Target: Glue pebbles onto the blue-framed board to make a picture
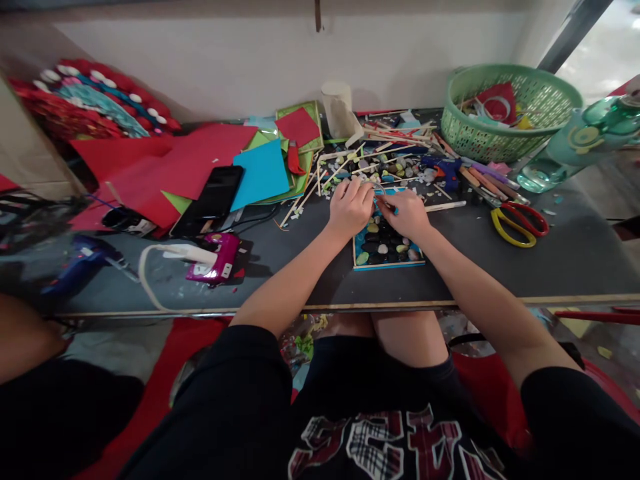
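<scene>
On the dark table in front of me lies a small blue panel (389,264) edged with thin wooden sticks. Rows of black, green and pale pebbles (383,249) cover it. Both hands meet over its far edge. My left hand (352,205) is closed with bent fingers at the far left corner. My right hand (405,213) is closed too, its fingertips pinched close to the left ones. A thin curved piece shows between the hands, but what each one grips is too small to make out. Loose pebbles (397,167) and sticks lie just beyond.
Scissors (520,223), pens and a green basket (510,140) are on the right, beside a bottle (575,143). Leftward lie a phone (217,193), coloured paper (263,175), a purple power socket (220,259) and a blue glue gun (87,260). Another person's arm (27,333) shows at far left.
</scene>
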`<action>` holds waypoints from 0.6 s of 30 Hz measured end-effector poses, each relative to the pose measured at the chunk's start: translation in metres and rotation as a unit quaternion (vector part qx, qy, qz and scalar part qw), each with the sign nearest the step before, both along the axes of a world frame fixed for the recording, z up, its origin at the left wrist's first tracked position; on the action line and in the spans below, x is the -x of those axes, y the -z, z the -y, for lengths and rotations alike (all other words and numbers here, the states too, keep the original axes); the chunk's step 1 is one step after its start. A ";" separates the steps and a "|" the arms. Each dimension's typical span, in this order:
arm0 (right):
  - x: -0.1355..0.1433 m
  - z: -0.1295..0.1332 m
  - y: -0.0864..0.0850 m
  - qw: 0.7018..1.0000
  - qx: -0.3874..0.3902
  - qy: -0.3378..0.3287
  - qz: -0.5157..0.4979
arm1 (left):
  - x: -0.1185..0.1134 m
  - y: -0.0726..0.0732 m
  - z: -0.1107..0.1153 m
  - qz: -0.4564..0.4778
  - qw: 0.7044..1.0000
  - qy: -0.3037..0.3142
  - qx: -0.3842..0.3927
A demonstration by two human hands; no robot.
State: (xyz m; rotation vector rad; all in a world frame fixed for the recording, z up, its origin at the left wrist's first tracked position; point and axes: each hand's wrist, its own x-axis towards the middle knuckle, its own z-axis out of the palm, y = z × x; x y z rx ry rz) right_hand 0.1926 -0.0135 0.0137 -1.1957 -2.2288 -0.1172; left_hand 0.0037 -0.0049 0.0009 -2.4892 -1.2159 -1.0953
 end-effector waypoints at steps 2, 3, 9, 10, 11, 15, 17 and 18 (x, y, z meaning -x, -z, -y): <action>0.001 0.001 0.000 1.000 -0.001 0.004 -0.015 | -0.001 0.000 0.000 0.006 1.000 -0.010 -0.010; 0.001 0.002 -0.001 1.000 0.000 0.006 -0.025 | -0.002 0.000 -0.001 0.010 1.000 -0.014 -0.011; 0.003 0.004 0.000 0.998 0.021 0.021 -0.050 | -0.001 0.001 -0.004 0.016 1.000 -0.012 0.000; 0.004 0.004 0.000 0.998 0.021 0.020 -0.053 | -0.001 0.001 -0.005 0.012 1.000 -0.018 -0.003; 0.004 0.004 0.000 0.998 0.020 0.017 -0.062 | -0.001 0.001 -0.005 0.011 1.000 -0.027 -0.005; 0.003 0.002 -0.001 0.992 0.036 -0.006 -0.125 | -0.004 0.000 -0.006 0.044 0.998 -0.051 0.018; 0.002 0.002 -0.002 0.986 0.053 -0.018 -0.154 | -0.005 0.001 -0.007 0.070 0.996 -0.048 0.025; 0.002 0.002 -0.003 0.983 0.063 -0.020 -0.169 | -0.004 0.001 -0.008 0.087 0.995 -0.048 0.021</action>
